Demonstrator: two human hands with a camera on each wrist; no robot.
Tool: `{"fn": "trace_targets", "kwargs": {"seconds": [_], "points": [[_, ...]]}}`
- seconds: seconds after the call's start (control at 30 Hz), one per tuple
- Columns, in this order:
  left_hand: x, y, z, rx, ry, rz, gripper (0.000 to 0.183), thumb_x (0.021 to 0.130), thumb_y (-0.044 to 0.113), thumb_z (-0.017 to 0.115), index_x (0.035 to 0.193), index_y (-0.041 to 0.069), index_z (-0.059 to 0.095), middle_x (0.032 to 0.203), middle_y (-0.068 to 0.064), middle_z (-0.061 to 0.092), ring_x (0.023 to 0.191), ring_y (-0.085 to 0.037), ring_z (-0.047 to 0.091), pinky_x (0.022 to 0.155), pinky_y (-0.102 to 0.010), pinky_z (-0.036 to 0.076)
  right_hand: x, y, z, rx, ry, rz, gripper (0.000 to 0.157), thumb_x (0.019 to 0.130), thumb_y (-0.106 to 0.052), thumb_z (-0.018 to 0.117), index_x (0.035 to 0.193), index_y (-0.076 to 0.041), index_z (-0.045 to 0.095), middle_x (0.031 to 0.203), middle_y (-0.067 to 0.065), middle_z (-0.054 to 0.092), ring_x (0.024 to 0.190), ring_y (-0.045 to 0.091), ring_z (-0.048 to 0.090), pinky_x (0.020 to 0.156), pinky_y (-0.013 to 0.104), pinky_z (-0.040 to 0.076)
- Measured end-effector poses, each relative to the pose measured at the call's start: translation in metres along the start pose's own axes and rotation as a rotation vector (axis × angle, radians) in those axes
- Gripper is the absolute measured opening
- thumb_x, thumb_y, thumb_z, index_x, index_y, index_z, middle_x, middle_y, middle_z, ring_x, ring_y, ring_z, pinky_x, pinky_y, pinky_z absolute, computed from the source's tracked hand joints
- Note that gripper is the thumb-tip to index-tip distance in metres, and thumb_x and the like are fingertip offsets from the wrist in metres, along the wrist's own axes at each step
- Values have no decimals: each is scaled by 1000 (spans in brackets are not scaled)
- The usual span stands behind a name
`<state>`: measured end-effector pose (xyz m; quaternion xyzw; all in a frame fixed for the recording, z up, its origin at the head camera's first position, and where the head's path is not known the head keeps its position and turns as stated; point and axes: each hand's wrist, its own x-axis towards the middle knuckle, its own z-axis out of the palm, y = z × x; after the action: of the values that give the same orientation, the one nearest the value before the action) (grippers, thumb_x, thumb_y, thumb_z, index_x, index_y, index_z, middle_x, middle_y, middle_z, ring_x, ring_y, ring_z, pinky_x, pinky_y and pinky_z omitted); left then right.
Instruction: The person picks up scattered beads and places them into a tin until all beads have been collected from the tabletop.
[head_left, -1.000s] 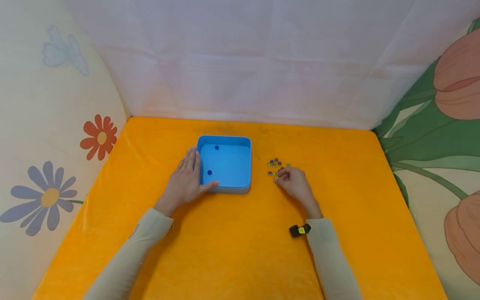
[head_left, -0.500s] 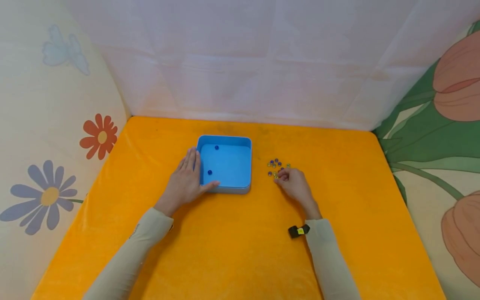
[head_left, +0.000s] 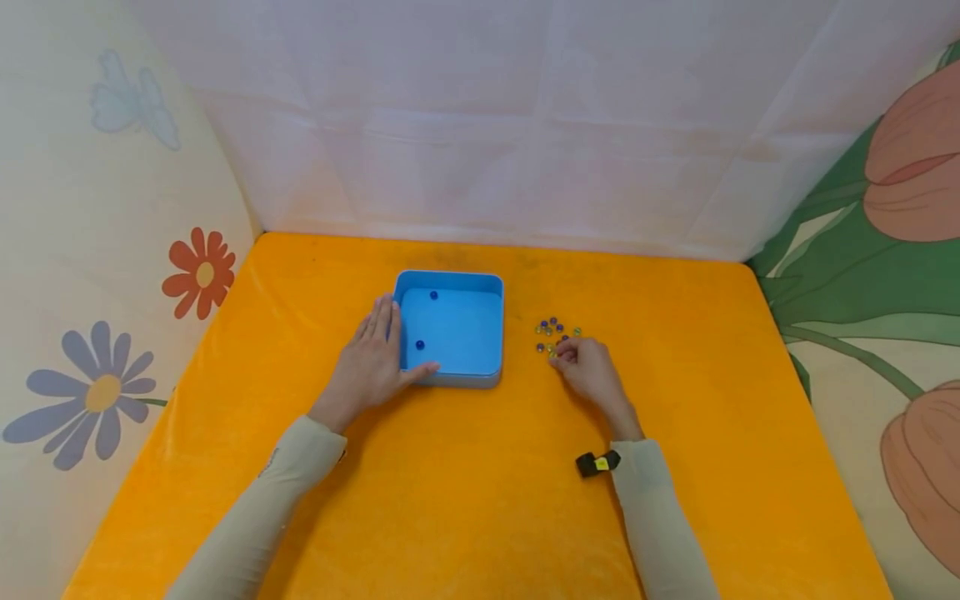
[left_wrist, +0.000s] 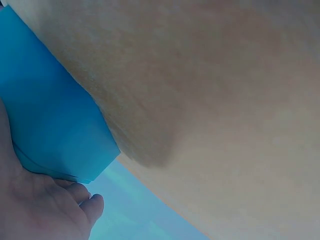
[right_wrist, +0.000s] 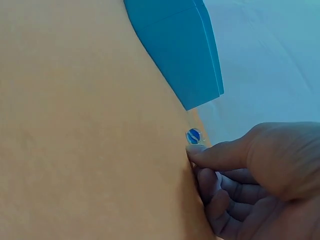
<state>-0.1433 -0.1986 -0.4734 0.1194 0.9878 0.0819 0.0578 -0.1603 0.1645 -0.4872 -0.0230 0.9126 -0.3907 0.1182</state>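
A square blue box [head_left: 450, 380] stands open-topped on the orange cloth, with two dark blue marbles [head_left: 419, 345] lying apart inside. My left hand [head_left: 367, 358] rests against its left wall with straight fingers, the thumb over the near left corner. To the right of the box, my right hand [head_left: 592, 367] is down at a cluster of marbles [head_left: 549, 331], blue ones and yellow-green ones. Its thumb and curled forefinger pinch at a glass marble [right_wrist: 193, 136], which shows a blue swirl at the thumb tip in the right wrist view. The other fingers are curled under the palm.
Orange cloth [head_left: 465, 475] covers the table. A pale curtain [head_left: 480, 150] hangs behind the table's far edge, with flower-printed cloths at left and right. A black strap piece [head_left: 597, 463] sticks out from the right cuff.
Almost nothing differs. My right forearm has shifted very slightly, its fingertips staying at the same marbles. The left hand, the box and the marbles inside it keep their places.
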Motion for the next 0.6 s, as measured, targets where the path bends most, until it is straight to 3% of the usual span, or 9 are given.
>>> {"fn": "trace_targets", "kwargs": {"seconds": [0.37,0.6], "points": [[-1,0,-1,0,9,9,123,91,80,55,165,-8,11,176,-27,7,164,-45,13,132,-57,21,-7,-13,-6,20,-24,-45,21,100,-21,73,111,-3,77,102,13,76,84,22,66,81,40,59],[-1,0,0,5,13,15,122,92,80,53,165,-8,11,176,-28,7,164,-45,14,132,-57,20,-8,-21,-9,33,-36,-65,21,101,-21,72,113,-4,77,102,12,75,83,22,65,76,37,57]]}}
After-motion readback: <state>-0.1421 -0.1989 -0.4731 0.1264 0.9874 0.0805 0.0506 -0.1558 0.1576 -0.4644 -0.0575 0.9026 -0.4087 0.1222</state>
